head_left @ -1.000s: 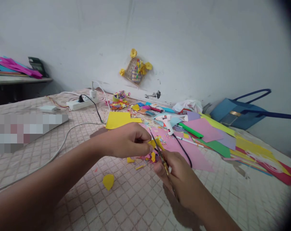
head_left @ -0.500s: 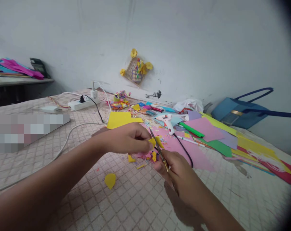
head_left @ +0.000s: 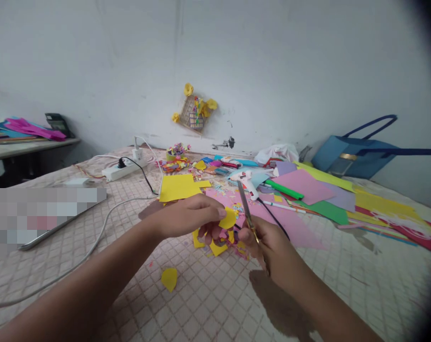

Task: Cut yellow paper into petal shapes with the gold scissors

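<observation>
Between thumb and fingers, my left hand (head_left: 197, 216) pinches a small yellow paper petal (head_left: 228, 218) with a rounded edge. My right hand (head_left: 267, 242) is wrapped round a pair of scissors (head_left: 248, 213) with gold-coloured handles; the blades point up and away, beside the petal and apart from it. Below the hands lies a heap of yellow and pink paper scraps (head_left: 218, 248), partly hidden by my left fingers. Nearer to me, one cut yellow petal (head_left: 169, 279) rests on the quilted cloth (head_left: 201, 308).
A white glue gun (head_left: 247, 183) lies beyond my right hand, its black cord trailing right. Coloured sheets (head_left: 304, 185) spread across the right, near a blue bag (head_left: 354, 154). Yellow paper (head_left: 179, 186) lies behind my left hand. A power strip (head_left: 124, 170) with cables stands left.
The scissor blades have come away from the yellow paper and now point more upright. The held piece shows a rounded outline, and another yellow scrap lies on the heap. The view has shifted slightly.
</observation>
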Available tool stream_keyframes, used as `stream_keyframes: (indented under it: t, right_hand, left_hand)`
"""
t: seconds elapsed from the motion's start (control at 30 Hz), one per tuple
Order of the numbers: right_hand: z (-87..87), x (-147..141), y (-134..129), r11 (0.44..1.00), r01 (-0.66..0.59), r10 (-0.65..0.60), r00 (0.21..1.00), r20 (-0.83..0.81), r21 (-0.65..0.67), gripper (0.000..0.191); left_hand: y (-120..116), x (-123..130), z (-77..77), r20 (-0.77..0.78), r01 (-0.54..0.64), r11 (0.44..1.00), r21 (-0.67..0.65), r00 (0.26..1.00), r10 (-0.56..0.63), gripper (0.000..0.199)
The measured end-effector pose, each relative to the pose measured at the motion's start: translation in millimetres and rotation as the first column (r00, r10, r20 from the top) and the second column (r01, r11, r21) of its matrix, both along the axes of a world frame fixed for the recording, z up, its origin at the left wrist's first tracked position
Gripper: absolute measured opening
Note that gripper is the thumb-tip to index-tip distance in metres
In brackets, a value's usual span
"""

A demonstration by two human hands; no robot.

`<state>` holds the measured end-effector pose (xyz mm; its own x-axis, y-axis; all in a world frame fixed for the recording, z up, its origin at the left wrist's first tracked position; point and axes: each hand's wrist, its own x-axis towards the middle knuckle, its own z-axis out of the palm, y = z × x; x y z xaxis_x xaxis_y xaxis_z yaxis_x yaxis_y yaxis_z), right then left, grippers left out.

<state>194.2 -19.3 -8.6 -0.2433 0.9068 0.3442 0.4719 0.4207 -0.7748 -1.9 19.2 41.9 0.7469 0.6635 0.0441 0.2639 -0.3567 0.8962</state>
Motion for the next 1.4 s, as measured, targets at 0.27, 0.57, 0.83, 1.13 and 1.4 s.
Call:
stream_keyframes:
  t: [0.27,0.57,0.83,1.13,1.4]
  right_hand:
    - [16.7,-7,-5,0.983,0.066,-0.119,0.941,-0.317,-0.173,0.030]
    - [15.5,-7,-8,0.988,-0.069,0.020,0.941,-0.338,-0.136,0.015]
    - [14.5,-7,-6,0.973,-0.041,-0.048,0.928,-0.370,-0.228,0.017]
    - [20.4,-7,-8,0.943,-0.134,-0.013,0.899,-0.437,-0.304,0.018]
    - [12.1,-7,-5,0.975,-0.071,-0.029,0.900,-0.435,-0.210,0.013]
  left_hand:
    - [-8,9,-3.2,-0.078,-0.061,0.997,-0.054,0.995,0.057,0.017]
    - [-18,18,-3.1,-0.202,-0.106,0.986,0.130,0.970,0.131,0.024]
    - [-22,17,-4.0,-0.122,-0.099,0.915,0.391,0.980,0.158,0.016]
    - [-19,18,-8.5,-0.028,-0.096,0.856,0.507,0.991,0.128,0.025]
    - [-19,21,-9.7,0.010,-0.155,0.867,0.474,0.985,0.170,0.021]
